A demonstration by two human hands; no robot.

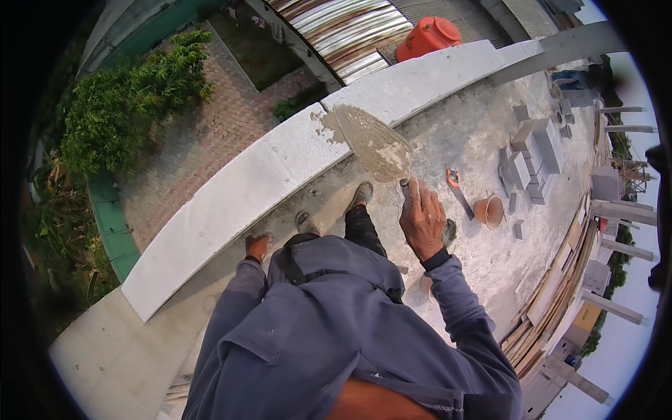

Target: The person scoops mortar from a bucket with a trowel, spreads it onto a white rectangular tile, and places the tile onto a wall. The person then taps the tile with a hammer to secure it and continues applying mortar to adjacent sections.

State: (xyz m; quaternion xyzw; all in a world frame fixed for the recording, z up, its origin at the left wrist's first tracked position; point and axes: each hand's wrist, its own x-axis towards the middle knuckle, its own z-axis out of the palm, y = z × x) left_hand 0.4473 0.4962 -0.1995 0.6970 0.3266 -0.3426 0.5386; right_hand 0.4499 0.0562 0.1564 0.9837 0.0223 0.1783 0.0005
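My right hand [422,217] is closed around the short handle of a trowel, whose broad blade [381,152] is coated with wet grey mortar. The blade reaches to the top of a low wall of white blocks [238,183]. At its tip a smear of mortar [332,126] lies on the wall, beside a joint between two blocks. My left hand [257,246] hangs low, near the inner face of the wall; it looks empty, but its fingers are too small and shaded to make out.
On the rough floor to the right are a handsaw [460,194] with an orange handle, an orange bucket [489,211] and stacked grey blocks [537,155]. Long planks [542,301] lie along the far right. Beyond the wall, the ground drops to a paved yard [189,150].
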